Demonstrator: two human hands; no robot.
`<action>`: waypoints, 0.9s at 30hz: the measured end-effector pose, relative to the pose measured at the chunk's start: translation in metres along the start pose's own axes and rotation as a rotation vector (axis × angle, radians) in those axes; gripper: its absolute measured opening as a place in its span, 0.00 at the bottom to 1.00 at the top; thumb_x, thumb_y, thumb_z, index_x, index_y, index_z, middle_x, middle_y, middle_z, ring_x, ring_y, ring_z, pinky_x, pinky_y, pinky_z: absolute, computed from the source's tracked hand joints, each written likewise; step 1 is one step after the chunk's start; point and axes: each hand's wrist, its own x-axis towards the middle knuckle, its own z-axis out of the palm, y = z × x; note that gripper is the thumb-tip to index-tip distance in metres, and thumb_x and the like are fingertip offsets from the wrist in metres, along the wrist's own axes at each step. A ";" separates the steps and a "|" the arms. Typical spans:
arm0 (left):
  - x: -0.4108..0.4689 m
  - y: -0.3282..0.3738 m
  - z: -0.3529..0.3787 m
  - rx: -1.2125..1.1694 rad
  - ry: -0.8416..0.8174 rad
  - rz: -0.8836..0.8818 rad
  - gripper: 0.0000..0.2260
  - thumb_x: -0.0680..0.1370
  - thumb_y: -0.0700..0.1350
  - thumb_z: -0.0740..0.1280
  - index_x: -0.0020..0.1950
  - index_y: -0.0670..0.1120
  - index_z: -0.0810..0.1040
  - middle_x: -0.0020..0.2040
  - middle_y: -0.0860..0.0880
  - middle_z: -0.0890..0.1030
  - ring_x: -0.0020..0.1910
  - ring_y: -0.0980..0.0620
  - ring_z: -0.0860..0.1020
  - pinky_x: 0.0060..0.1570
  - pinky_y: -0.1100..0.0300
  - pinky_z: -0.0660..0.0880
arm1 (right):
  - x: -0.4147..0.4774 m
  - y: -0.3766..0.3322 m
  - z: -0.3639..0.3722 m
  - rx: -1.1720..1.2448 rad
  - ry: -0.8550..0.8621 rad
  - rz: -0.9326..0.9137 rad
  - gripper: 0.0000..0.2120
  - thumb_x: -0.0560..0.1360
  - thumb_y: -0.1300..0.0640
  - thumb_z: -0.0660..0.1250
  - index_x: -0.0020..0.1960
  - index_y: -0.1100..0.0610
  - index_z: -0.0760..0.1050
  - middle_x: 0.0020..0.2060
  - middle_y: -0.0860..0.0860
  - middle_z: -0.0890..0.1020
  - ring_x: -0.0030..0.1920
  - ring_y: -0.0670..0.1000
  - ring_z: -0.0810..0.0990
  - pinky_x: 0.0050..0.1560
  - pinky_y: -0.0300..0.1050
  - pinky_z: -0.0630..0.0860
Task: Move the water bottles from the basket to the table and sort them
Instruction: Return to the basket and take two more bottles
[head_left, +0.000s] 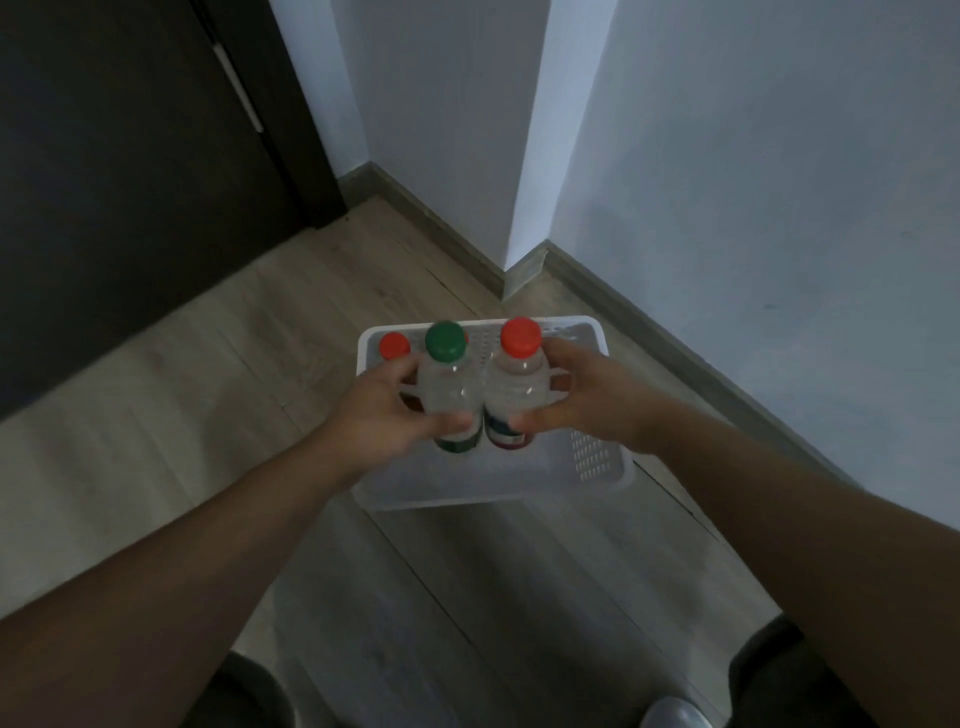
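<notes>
Two water bottles stand upright and side by side over the middle of the basket (597, 460), so close that a gap between them cannot be made out. The green-capped bottle (449, 395) is on the left and the red-capped bottle (517, 389) on the right. The left hand (384, 415) is wrapped round the clear body of the green-capped bottle, thumb across the near face above the coloured label band. The right hand (587, 400) is clamped on the red-capped bottle the same way. It cannot be told whether the bases rest on the basket bottom or hang just above it. Judged by appearance, the walls are thin clear plastic, smooth and likely to dent under a hard squeeze. The fill level cannot be read, so allow for a full, fairly heavy load. The body below the shoulder, where both hands sit, looks like the soundest place to hold (the cap is rigid but too narrow for a secure carry). A third bottle (394, 345), red-capped, stands in the far left corner of the basket, just beside the left hand. The basket sits on a wooden floor (156, 415) near a white wall (779, 208); a dark door (130, 156) is far left. No table is in view.
</notes>
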 end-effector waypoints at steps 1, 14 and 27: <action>-0.004 0.009 -0.003 -0.063 0.023 0.030 0.24 0.65 0.50 0.82 0.59 0.57 0.81 0.55 0.57 0.85 0.55 0.58 0.82 0.57 0.55 0.79 | -0.004 -0.009 -0.005 0.054 0.008 -0.024 0.35 0.69 0.50 0.81 0.73 0.46 0.72 0.65 0.42 0.80 0.66 0.46 0.78 0.65 0.45 0.76; -0.006 0.069 0.013 -0.351 0.256 0.142 0.44 0.65 0.82 0.59 0.71 0.55 0.72 0.61 0.53 0.83 0.61 0.51 0.82 0.63 0.43 0.78 | -0.033 -0.073 0.009 0.391 0.180 -0.241 0.31 0.77 0.41 0.67 0.76 0.51 0.65 0.66 0.49 0.81 0.65 0.49 0.81 0.65 0.51 0.80; -0.003 0.073 0.021 -0.237 0.312 0.056 0.25 0.70 0.62 0.76 0.62 0.54 0.78 0.53 0.55 0.85 0.53 0.54 0.84 0.51 0.56 0.82 | -0.037 -0.066 -0.012 0.317 0.340 -0.064 0.27 0.69 0.45 0.77 0.65 0.41 0.73 0.57 0.43 0.84 0.57 0.50 0.84 0.65 0.60 0.79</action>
